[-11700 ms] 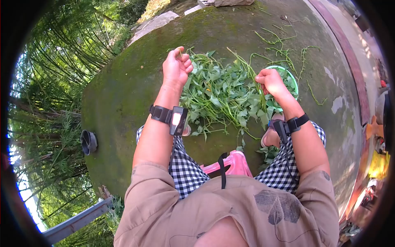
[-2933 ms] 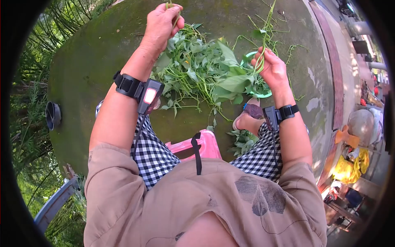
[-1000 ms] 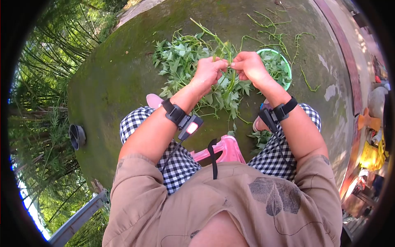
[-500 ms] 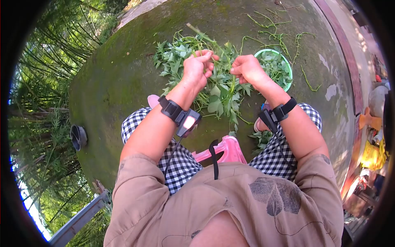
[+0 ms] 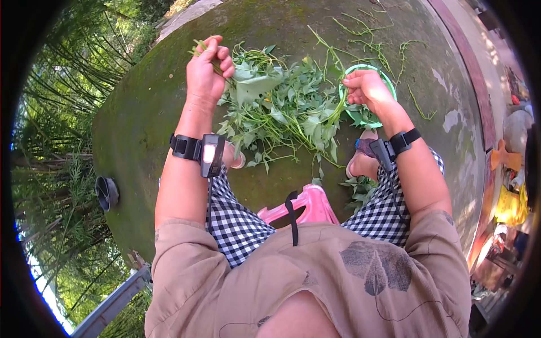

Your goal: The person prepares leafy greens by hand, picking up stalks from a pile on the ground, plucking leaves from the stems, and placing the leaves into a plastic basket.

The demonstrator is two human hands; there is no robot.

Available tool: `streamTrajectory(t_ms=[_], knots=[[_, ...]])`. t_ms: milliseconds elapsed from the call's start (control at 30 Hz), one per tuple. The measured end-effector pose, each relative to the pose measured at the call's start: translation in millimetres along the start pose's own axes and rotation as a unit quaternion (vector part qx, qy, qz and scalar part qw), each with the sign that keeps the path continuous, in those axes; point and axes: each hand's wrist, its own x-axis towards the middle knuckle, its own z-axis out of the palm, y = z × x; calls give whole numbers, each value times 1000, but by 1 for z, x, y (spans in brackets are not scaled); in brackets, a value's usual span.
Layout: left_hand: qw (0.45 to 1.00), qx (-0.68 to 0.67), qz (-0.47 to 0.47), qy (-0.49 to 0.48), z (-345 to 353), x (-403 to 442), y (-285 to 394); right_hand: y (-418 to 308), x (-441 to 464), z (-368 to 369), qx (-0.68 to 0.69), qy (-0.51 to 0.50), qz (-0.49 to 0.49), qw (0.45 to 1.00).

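Vine-picking, apparently: stems (image 5: pixel 196 50) are held by left hand (image 5: pixel 208 70), fingers curled tight, well left of green basket (image 5: pixel 369 67); vine (image 5: pixel 341 97) is pinched by right hand (image 5: pixel 365 90) beside basket; another pluck seemingly called for.

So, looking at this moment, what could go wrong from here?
The right hand, pinching a vine, appears in front of the green-rimmed container and might bump it. The stems in the left hand could slip out. Leaves lie beside the right foot and may get trodden on.
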Motion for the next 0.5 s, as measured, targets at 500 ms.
streamTrajectory(t_ms=[500], knots=[[952, 258, -162, -30, 83, -46, -100, -25, -20, 61, 86, -92, -24, 992]])
